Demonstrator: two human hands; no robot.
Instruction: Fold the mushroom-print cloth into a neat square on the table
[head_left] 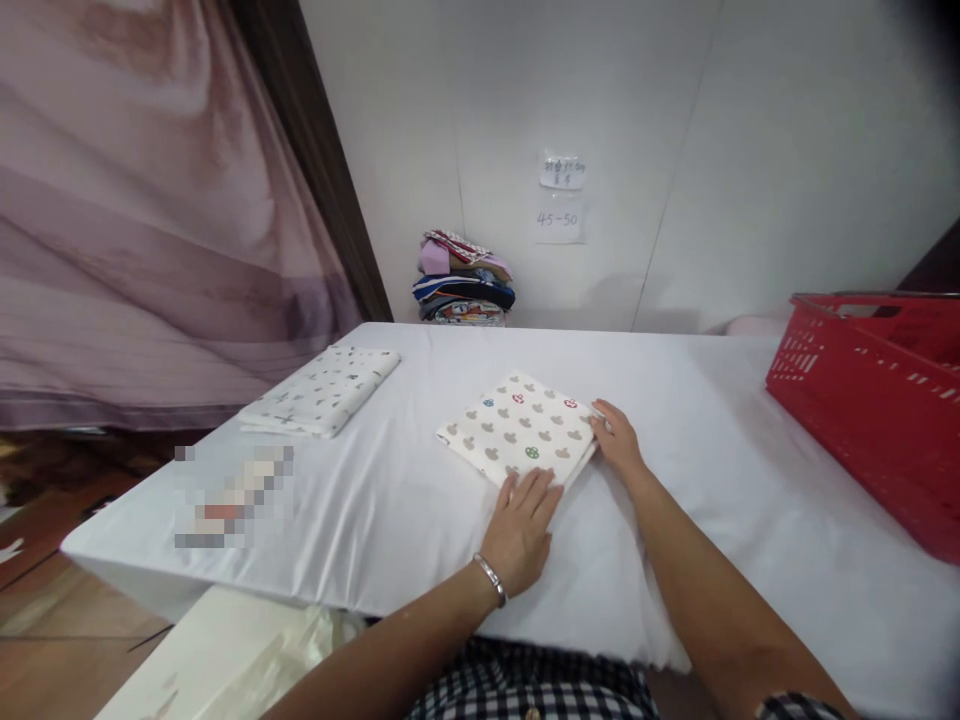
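While a white-covered table [682,390] spreads below, a red basket [870,420] standing at its right, a folded mushroom-print cloth [519,422] lies near the middle; the left hand [519,532] rests unclenched on the cloth's near corner, and the right hand [619,438] touches its right corner, whether pinching I cannot tell.

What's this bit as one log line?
mushroom-print cloth: folded, on white table; left hand: on its near edge; right hand: at its right corner; red basket: at right

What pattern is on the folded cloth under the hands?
The folded cloth is white with mostly grey-beige mushrooms, plus some red, blue and green; it shows in the head view.
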